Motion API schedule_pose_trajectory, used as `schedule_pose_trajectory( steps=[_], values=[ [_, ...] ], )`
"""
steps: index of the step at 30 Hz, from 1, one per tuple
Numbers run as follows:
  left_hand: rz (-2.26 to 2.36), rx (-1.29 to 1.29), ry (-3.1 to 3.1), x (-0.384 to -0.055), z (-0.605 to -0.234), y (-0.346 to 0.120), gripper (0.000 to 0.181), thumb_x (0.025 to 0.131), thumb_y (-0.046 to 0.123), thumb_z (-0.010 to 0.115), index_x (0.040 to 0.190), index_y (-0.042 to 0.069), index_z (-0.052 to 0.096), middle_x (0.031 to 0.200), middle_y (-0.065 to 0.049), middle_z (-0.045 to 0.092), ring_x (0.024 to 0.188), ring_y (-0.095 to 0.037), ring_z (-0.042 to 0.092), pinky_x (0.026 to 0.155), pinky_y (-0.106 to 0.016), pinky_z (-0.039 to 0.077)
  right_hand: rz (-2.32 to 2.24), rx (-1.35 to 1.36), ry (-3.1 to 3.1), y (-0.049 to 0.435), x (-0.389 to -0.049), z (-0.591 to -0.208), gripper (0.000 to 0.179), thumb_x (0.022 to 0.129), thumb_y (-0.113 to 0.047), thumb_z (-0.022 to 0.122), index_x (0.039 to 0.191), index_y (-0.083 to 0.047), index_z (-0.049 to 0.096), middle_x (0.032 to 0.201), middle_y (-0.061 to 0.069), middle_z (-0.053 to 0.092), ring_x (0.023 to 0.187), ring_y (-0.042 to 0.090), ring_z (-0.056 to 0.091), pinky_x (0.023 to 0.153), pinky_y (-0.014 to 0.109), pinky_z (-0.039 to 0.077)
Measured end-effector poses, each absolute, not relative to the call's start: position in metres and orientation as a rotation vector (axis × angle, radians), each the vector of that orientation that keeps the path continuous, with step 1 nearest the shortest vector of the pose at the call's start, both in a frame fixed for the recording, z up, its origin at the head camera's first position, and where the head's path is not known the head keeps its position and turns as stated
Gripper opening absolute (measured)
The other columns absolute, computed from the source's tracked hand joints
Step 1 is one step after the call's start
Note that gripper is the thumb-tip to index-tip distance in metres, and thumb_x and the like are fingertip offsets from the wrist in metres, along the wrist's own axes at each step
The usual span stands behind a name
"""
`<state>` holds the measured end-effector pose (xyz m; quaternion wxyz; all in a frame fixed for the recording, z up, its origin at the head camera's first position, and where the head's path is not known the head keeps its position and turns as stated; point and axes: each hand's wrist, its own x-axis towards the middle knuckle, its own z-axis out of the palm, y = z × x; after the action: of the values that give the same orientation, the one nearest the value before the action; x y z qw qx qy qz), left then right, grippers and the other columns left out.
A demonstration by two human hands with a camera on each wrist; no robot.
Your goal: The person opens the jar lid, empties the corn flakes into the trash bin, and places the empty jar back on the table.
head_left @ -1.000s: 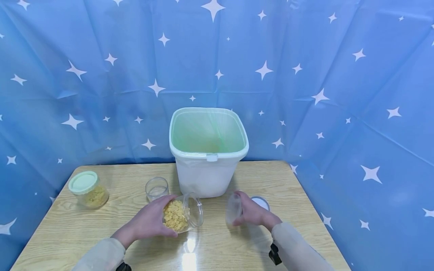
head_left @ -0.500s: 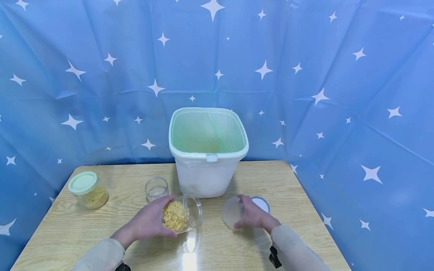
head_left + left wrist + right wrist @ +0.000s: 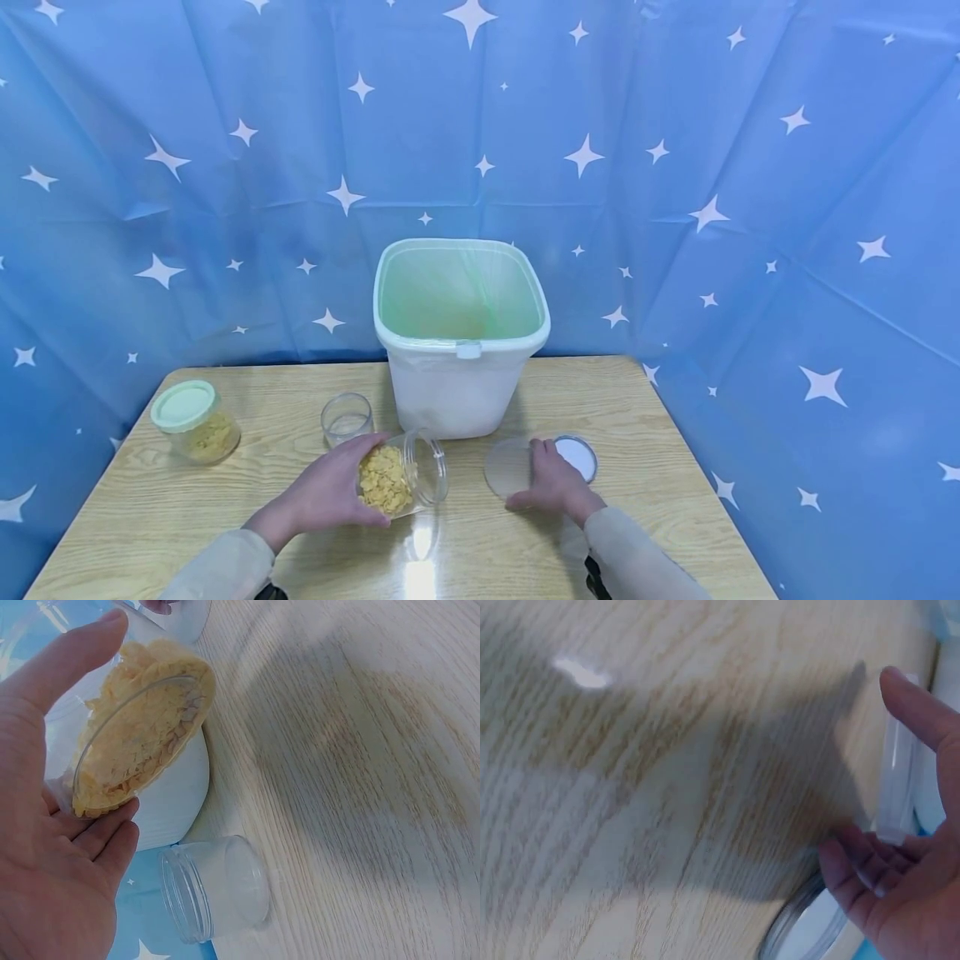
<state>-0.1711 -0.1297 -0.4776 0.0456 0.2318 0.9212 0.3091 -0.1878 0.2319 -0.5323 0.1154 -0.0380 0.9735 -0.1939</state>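
Note:
My left hand (image 3: 330,492) grips a clear jar (image 3: 429,479) tipped on its side, its mouth toward the right. Yellow flakes (image 3: 385,479) that look like cornflakes lie inside it. Seen in the left wrist view, the jar's round base (image 3: 142,739) is held off the table between thumb and fingers. On the right, my right hand (image 3: 557,479) holds a translucent round lid (image 3: 506,468) by its edge, low at the tabletop. In the right wrist view the lid (image 3: 897,772) shows edge-on between thumb and fingers.
A white bin (image 3: 461,387) with a pale green inside stands at the back centre. An open clear jar (image 3: 347,421) is left of it. A green-lidded jar of flakes (image 3: 197,425) sits far left. Beside my right hand lies a white disc with a metallic rim (image 3: 577,458).
My right hand has lowered the translucent lid from tilted up to lying nearly flat, shifting slightly toward me. The left hand and its jar have barely moved.

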Motion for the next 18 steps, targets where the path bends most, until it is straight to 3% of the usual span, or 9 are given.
schedule_pose_trajectory(
  steps=[7, 18],
  values=[
    [0.935, 0.703, 2.813, -0.1708, -0.4756, -0.1305, 0.112, 0.051, 0.059, 0.087, 0.141, 0.006, 0.046, 0.141, -0.010, 0.054, 0.130, -0.032, 0.051, 0.108, -0.053, 0.043, -0.411, -0.111, 2.908, 0.2255, -0.1854, -0.5328, 0.107, 0.061, -0.052, 0.087, 0.137, 0.010, 0.042, 0.118, 0.023, 0.051, 0.102, 0.033, 0.058, 0.086, 0.051, 0.054],
    [0.932, 0.680, 2.806, -0.1698, -0.4745, -0.1344, 0.114, 0.052, 0.060, 0.086, 0.144, 0.007, 0.044, 0.145, -0.011, 0.051, 0.135, -0.033, 0.047, 0.111, -0.053, 0.039, -0.347, -0.098, 2.882, 0.2211, -0.1822, -0.5264, 0.114, 0.063, -0.050, 0.087, 0.144, 0.010, 0.034, 0.130, 0.028, 0.046, 0.115, 0.040, 0.053, 0.092, 0.054, 0.051]
  ],
)
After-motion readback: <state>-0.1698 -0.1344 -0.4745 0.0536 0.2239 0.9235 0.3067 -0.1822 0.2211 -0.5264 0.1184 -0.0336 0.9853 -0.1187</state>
